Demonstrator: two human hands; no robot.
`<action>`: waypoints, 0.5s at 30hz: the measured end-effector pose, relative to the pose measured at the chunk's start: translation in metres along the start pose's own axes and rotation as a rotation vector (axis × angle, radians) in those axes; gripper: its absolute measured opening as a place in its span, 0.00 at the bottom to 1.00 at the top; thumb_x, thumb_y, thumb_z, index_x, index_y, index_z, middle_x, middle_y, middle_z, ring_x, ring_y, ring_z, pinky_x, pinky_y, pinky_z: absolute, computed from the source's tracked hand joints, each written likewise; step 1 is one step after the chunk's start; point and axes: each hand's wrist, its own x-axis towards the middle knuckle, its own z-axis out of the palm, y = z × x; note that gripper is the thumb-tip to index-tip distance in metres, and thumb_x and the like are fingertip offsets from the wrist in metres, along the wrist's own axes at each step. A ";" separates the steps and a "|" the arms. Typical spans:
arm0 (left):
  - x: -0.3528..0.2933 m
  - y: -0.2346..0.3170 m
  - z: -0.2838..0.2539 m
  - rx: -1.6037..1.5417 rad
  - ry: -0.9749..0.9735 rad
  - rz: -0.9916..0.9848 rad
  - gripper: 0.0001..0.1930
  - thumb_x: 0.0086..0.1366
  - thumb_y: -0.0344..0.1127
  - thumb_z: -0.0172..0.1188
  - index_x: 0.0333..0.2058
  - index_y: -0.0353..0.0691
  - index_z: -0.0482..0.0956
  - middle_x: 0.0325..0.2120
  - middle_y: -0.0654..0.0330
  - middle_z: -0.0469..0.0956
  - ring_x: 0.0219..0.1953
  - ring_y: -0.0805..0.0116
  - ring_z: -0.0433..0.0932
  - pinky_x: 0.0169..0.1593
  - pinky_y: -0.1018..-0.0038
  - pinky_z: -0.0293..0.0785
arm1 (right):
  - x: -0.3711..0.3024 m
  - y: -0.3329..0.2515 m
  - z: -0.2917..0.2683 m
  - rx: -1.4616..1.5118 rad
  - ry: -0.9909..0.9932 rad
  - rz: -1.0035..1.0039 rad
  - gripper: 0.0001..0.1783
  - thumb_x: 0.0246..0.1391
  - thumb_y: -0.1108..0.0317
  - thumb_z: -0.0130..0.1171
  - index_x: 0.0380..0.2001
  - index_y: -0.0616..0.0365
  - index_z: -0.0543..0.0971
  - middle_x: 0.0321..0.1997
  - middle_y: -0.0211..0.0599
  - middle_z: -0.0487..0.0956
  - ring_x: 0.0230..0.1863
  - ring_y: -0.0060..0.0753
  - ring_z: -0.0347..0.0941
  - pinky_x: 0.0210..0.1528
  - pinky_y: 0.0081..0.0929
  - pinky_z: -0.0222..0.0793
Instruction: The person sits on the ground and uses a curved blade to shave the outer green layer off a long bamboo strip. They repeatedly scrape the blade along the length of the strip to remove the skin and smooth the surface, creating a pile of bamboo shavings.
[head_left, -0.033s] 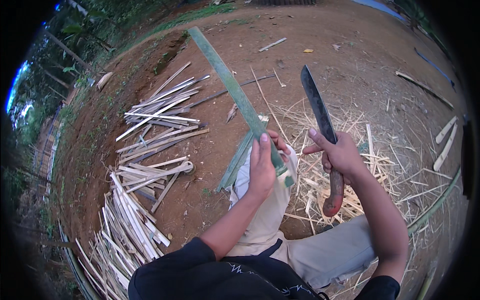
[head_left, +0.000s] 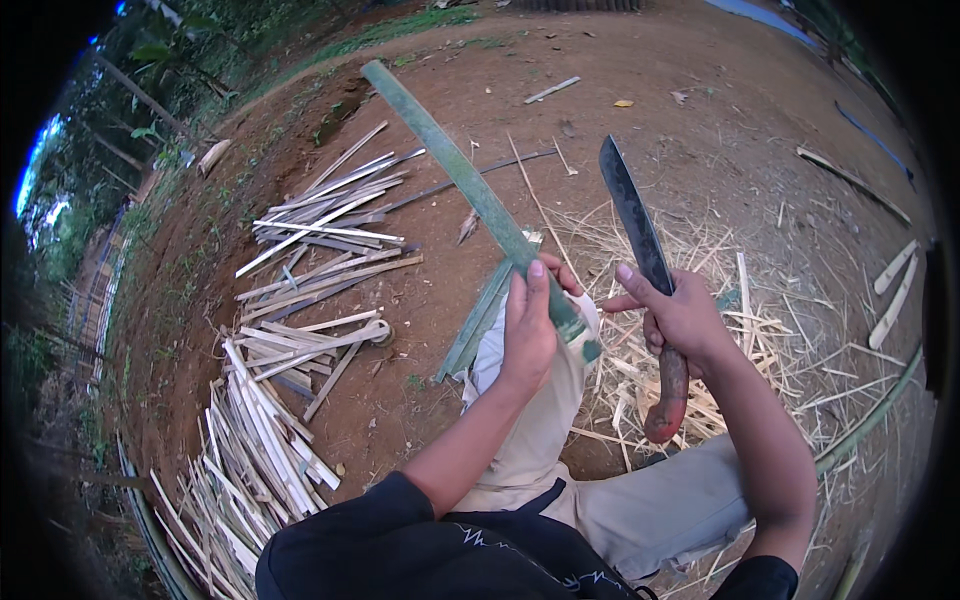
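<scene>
The left grip (head_left: 533, 320) clasps a long, flat, green bamboo strip (head_left: 470, 190) slanting above the brown dirt ground (head_left: 400, 335); the right grip (head_left: 690, 315) is wrapped around the reddish-brown handle of a dark-bladed machete (head_left: 637, 222). Pale split strips (head_left: 262, 400) lie toward the ground's left edge.

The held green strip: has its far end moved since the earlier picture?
Yes, left: the far end of the green strip is slightly farther from the yellow leaf.
</scene>
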 end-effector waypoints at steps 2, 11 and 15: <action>0.012 -0.006 -0.004 0.065 0.003 0.078 0.16 0.75 0.50 0.42 0.43 0.42 0.67 0.33 0.64 0.70 0.36 0.76 0.71 0.42 0.77 0.69 | -0.008 0.000 0.006 -0.013 -0.089 0.016 0.26 0.54 0.53 0.67 0.40 0.68 0.77 0.23 0.32 0.77 0.14 0.16 0.64 0.15 0.19 0.60; -0.004 -0.003 0.004 0.166 -0.015 0.086 0.18 0.75 0.50 0.43 0.38 0.40 0.72 0.31 0.64 0.75 0.31 0.80 0.71 0.38 0.79 0.68 | -0.005 0.009 0.001 0.048 -0.067 -0.098 0.22 0.51 0.74 0.67 0.47 0.68 0.71 0.25 0.28 0.76 0.14 0.14 0.63 0.15 0.15 0.60; -0.011 0.006 -0.015 0.311 -0.111 0.034 0.15 0.74 0.45 0.48 0.36 0.38 0.74 0.30 0.63 0.77 0.31 0.81 0.72 0.31 0.80 0.67 | -0.002 0.015 -0.007 0.082 -0.098 -0.153 0.24 0.50 0.72 0.69 0.47 0.68 0.71 0.25 0.32 0.78 0.15 0.16 0.67 0.16 0.16 0.62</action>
